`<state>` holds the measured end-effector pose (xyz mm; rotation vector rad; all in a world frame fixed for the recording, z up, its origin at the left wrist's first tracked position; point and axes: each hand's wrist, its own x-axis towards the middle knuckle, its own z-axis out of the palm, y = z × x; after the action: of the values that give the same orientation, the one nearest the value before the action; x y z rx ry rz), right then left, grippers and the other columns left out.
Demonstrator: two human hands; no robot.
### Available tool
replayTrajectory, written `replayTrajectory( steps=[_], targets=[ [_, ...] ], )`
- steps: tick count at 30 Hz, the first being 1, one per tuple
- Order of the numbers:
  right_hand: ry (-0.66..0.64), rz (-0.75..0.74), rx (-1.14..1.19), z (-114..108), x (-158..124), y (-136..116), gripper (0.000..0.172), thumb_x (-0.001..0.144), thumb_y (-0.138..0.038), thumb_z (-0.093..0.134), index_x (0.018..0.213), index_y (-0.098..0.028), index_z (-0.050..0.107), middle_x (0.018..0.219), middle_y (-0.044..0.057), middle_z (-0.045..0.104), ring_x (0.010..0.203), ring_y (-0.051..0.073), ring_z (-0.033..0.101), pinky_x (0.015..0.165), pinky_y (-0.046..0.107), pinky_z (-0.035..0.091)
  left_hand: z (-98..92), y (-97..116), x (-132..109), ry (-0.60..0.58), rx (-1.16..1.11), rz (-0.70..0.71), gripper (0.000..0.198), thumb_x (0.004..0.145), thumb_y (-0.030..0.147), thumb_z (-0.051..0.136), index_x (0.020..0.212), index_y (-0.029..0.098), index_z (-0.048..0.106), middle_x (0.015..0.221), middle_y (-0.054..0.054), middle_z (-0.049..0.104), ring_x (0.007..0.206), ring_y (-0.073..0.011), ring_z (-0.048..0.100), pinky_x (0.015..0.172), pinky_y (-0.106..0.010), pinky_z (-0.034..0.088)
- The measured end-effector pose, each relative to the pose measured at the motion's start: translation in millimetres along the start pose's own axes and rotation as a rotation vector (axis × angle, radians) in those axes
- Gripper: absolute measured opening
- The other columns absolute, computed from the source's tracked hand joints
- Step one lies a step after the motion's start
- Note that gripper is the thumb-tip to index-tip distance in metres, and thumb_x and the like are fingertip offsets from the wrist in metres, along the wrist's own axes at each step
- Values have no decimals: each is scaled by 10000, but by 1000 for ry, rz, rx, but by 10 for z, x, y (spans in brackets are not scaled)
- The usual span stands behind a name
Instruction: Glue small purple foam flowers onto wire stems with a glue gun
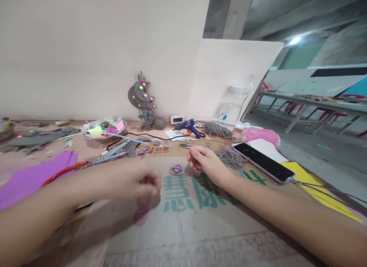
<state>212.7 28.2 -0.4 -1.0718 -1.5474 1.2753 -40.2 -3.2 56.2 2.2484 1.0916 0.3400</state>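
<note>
Printed cardboard (177, 236) supports a purple-grey ornament (177, 168) between left hand (140, 179) and right hand (205, 161); fingers curl, any grip cannot be determined.

Two hands show, one left grip (140, 179) and one right grip (205, 162); between them lies one purple flower piece (177, 168). Beyond the right grip are one glue gun (188, 126), one clock (177, 119) and one bottle (231, 104); to its right, two grey cord bundles (231, 157), one phone (263, 161). Beyond the left grip are one standing ornament (141, 94) and one bowl (100, 137).
</note>
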Motion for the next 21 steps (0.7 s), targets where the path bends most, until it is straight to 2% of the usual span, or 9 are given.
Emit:
replayTrajectory(
  steps=[1, 4, 8, 11, 15, 17, 21],
  targets=[
    [7, 4, -15, 17, -8, -2, 380, 824, -510, 464, 683, -160, 510, 518, -34, 489, 438, 72, 421, 436, 199, 338, 31, -10, 127, -5, 86, 23, 177, 714, 261, 528, 760, 241, 698, 698, 11, 695, 619, -152, 594, 567, -220, 390],
    [28, -10, -56, 45, -27, -14, 352, 819, -498, 478, 699, -168, 510, 518, -41, 484, 437, 73, 416, 427, 196, 326, 186, -65, 509, 148, 224, 39, 281, 794, 297, 456, 941, 213, 680, 925, -53, 695, 785, -191, 604, 666, -257, 398],
    [16, -41, -89, 39, -36, -14, 326, 829, -475, 473, 720, -170, 513, 534, -42, 480, 445, 75, 417, 438, 200, 333, 359, -128, 761, 127, 233, 81, 320, 837, 346, 413, 936, 185, 672, 884, -72, 682, 780, -203, 593, 676, -285, 397],
    [2, -48, -90, 31, -33, -1, 320, 835, -469, 462, 733, -170, 513, 539, -42, 480, 449, 76, 417, 443, 203, 335, 414, -143, 754, 96, 238, 122, 271, 802, 327, 489, 965, 204, 666, 867, -58, 661, 811, -201, 576, 722, -290, 397],
    [-13, -53, -105, 27, -28, 13, 317, 850, -456, 440, 738, -167, 509, 546, -42, 475, 452, 72, 419, 446, 199, 340, 454, -145, 674, 137, 182, 151, 204, 779, 278, 518, 899, 200, 663, 845, -42, 639, 810, -185, 558, 717, -283, 400],
    [-11, -62, -117, 24, -32, 8, 304, 855, -441, 440, 736, -167, 498, 560, -42, 472, 456, 68, 419, 446, 196, 341, 483, -148, 641, 166, 62, 98, 191, 772, 310, 529, 846, 180, 647, 784, -33, 630, 721, -166, 557, 639, -266, 405],
    [-3, -106, -158, 47, -65, -23, 240, 838, -410, 485, 812, -174, 518, 625, -36, 498, 484, 68, 428, 461, 200, 354, 562, -135, 581, 277, -368, -91, 299, 752, 419, 561, 860, 141, 592, 719, -31, 616, 610, -143, 554, 545, -247, 400]
  ],
)
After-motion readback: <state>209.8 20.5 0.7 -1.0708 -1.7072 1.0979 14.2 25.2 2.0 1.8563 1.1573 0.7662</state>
